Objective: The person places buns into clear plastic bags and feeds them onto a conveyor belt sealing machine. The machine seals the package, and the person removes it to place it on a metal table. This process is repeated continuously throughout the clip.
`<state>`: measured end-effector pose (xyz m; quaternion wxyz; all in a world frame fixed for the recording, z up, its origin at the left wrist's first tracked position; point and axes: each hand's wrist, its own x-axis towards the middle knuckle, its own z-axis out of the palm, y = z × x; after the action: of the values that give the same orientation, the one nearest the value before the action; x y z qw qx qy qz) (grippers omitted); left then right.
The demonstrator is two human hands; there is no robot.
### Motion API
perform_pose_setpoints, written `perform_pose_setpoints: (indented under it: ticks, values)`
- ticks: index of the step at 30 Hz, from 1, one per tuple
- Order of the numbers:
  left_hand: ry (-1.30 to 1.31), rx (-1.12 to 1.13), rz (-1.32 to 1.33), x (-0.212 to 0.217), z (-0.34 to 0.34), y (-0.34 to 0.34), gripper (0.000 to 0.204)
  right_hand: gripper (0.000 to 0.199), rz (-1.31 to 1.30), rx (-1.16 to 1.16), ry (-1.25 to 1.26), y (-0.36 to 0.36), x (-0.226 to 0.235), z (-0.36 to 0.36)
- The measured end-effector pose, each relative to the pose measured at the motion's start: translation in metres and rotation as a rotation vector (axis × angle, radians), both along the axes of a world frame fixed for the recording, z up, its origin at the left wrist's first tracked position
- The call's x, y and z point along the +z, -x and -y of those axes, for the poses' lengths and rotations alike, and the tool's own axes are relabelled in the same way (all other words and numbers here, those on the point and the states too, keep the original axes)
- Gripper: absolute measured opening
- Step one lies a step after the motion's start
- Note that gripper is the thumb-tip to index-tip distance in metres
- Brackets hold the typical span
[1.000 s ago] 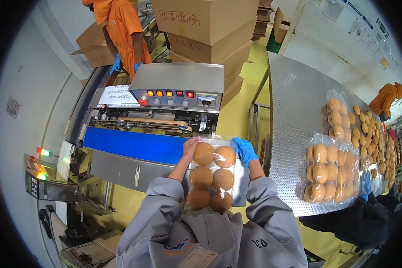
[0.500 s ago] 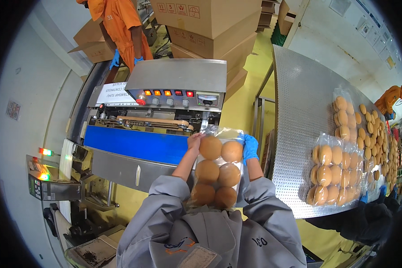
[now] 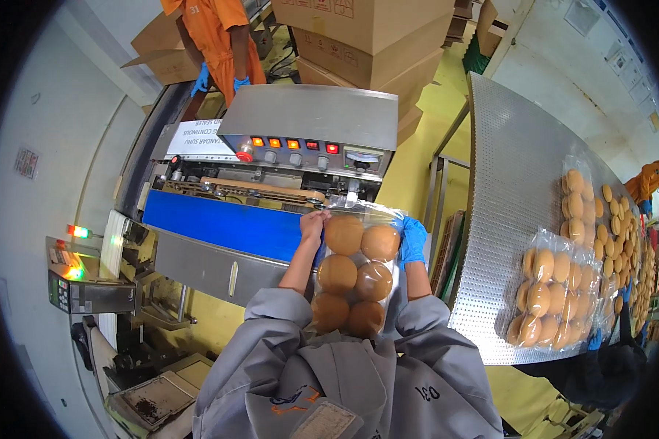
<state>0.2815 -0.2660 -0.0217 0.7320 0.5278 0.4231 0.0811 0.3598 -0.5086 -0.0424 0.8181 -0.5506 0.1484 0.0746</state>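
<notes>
Between my hands is a clear plastic bag of round buns (image 3: pixel 354 274), several of them in two columns. My bare left hand (image 3: pixel 314 224) pinches the bag's upper left corner. At the upper right corner, my blue-gloved right hand (image 3: pixel 413 240) grips the plastic. The bag's open-looking top edge lies close to the right end of a band sealer (image 3: pixel 307 121), by its intake. Left of the bag runs the sealer's blue conveyor belt (image 3: pixel 220 225). The lower end of the bag rests near my chest.
On the right, a perforated metal table (image 3: pixel 483 293) carries bagged buns (image 3: pixel 549 293) and many loose buns (image 3: pixel 615 234). Stacked cardboard boxes (image 3: pixel 373 44) stand behind the sealer. A person in orange (image 3: pixel 227 36) works at the far left, another at the far right. A machine with lit lamps (image 3: pixel 88 285) stands at left.
My view has shifted, so the sealer and table sit farther right in the picture. Both hands keep hold of the bag, which stays near the sealer's right end.
</notes>
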Motion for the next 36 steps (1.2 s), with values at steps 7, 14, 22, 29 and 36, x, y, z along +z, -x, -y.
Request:
perform_pose_setpoints:
  ticks: [7, 14, 22, 29, 36]
  values:
    - [-0.003, 0.086, 0.029, 0.005, -0.041, 0.013, 0.007, 0.011, -0.022, 0.051, 0.018, -0.002, 0.006, -0.052]
    - [-0.018, 0.074, 0.043, -0.010, -0.097, 0.031, 0.009, 0.015, 0.112, 0.084, 0.327, 0.005, -0.002, -0.105]
    - [-0.083, 0.041, 0.066, -0.004, -0.150, 0.106, 0.015, 0.025, 0.153, 0.099, 0.626, 0.075, 0.003, -0.114]
    - [-0.118, -0.258, 0.117, -0.005, -0.153, 0.212, 0.039, 0.048, -0.033, 0.381, 1.046, 0.221, 0.042, -0.167]
    - [0.172, -0.373, 0.198, 0.025, -0.206, 0.240, 0.044, 0.032, -0.297, 0.449, -0.036, 0.262, 0.062, -0.230]
